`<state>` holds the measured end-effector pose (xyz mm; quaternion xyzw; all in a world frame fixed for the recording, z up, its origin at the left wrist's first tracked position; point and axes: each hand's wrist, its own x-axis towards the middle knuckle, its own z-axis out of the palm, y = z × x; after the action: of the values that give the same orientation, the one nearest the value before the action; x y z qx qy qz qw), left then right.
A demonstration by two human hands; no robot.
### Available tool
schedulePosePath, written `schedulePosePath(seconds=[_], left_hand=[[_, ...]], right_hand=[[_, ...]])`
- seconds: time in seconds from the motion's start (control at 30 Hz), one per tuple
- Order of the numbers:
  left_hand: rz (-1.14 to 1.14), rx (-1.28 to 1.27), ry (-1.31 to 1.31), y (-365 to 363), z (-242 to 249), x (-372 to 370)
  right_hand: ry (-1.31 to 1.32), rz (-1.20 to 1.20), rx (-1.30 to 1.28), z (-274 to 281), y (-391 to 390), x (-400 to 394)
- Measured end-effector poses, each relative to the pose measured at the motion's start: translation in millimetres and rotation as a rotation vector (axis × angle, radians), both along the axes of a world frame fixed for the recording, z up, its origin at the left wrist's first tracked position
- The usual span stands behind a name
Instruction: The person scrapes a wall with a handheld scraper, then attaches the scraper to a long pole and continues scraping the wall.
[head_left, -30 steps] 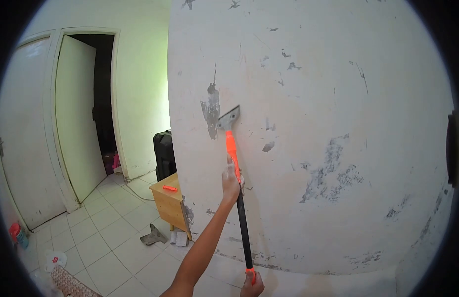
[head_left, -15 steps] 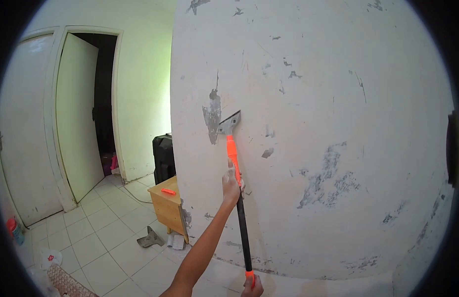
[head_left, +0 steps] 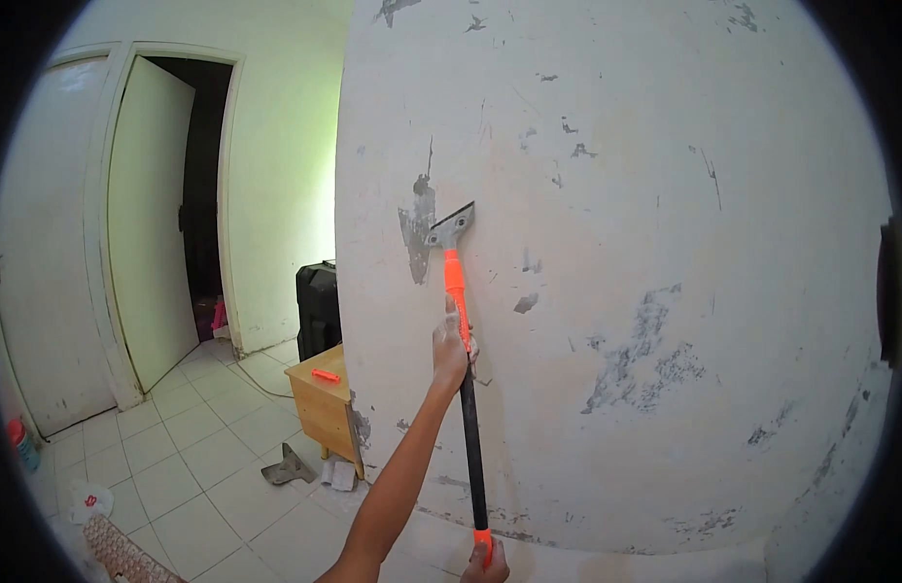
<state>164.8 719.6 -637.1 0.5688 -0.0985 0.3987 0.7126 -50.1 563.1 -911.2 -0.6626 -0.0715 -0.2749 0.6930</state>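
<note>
A long-handled scraper (head_left: pixel 475 457) with a black pole, orange grips and a grey metal head (head_left: pixel 453 228) leans up against the wall. The blade edge meets the painted wall (head_left: pixel 607 223) just right of a bare grey patch (head_left: pixel 418 233). My left hand (head_left: pixel 452 350), dusted white, is wrapped around the upper orange grip, its index finger lying up along it. At the pole's bottom end, my right hand (head_left: pixel 485 562) closes on the lower orange grip; the frame's edge cuts off part of it.
To the left stands a small wooden cabinet (head_left: pixel 320 413) with an orange tool (head_left: pixel 326 375) on top. Behind it is a black case (head_left: pixel 318 306). A grey bracket-shaped piece (head_left: pixel 289 467) lies on the tiled floor (head_left: pixel 203 486). A door (head_left: pixel 152 223) stands ajar.
The scraper head has slid a little upward along the wall beside the grey patch. Both hands moved with the pole, slightly up and left. The view shifted a bit.
</note>
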Motion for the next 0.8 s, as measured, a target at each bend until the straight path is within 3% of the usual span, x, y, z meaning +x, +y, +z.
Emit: schedulePosePath(seconds=[0.13, 0.43, 0.57, 0.8], left_hand=[[0.028, 0.032, 0.088, 4, 33, -17], [0.043, -0.034, 0.017, -2, 0, 9], [-0.021, -0.015, 0.023, 10, 41, -5], [-0.004, -0.037, 0.020, 5, 13, 4]], right_hand=[[0.064, 0.017, -0.066, 19, 5, -2], [0.098, 0.101, 0.003, -11, -8, 9], [0.106, 0.109, -0.089, 24, -5, 12], [0.136, 0.096, -0.074, 5, -14, 4]])
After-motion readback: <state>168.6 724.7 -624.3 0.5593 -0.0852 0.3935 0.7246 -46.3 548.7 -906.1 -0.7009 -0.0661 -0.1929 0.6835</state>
